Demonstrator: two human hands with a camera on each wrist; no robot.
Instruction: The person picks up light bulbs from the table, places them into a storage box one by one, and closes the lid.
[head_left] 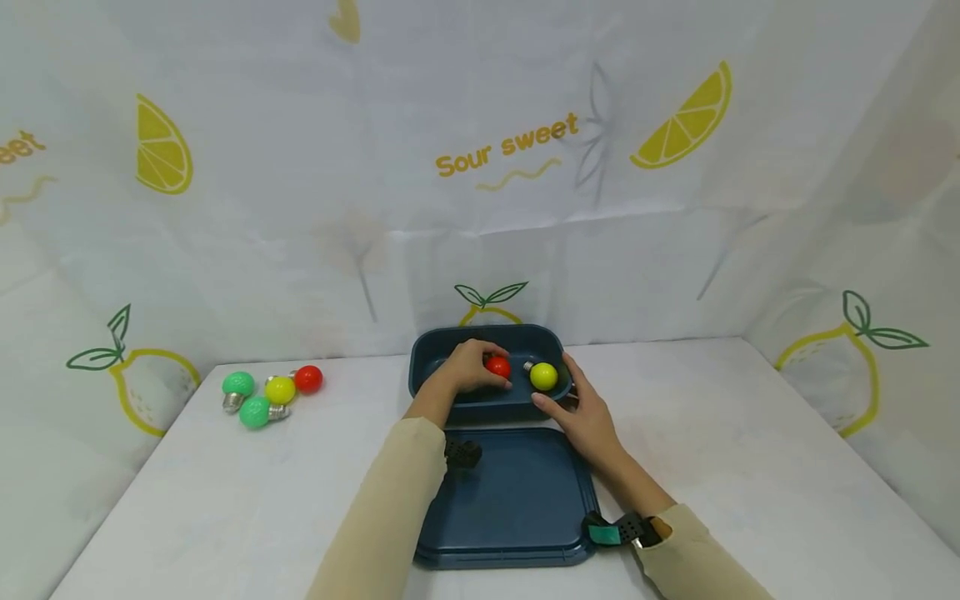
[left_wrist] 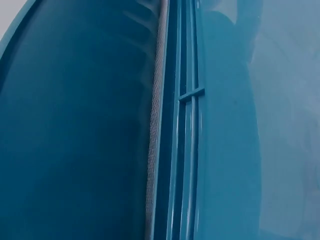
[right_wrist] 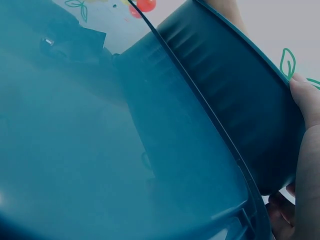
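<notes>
A dark blue plastic box (head_left: pixel 435 342) stands near the back of the table. Inside it, my left hand (head_left: pixel 471 365) has its thumb and fingers about a red light bulb (head_left: pixel 497 367); the bulb's base is hidden. A yellow light bulb (head_left: pixel 543 376) lies to the right in the same box. At the box's front right corner, my right hand (head_left: pixel 588 417) grips the wall, thumb on the rim and fingers round the outer side. The right wrist view shows this thumb (right_wrist: pixel 302 95) at the rim too. The left wrist view shows no hand.
In front of the box lies a flat dark blue lid (head_left: pixel 510 500) with a raised rim, under my forearms. At the table's left are two green bulbs (head_left: pixel 255 412), a yellow bulb (head_left: pixel 280 390) and a red bulb (head_left: pixel 308 379). A white lemon-print cloth (head_left: pixel 300 208) hangs behind.
</notes>
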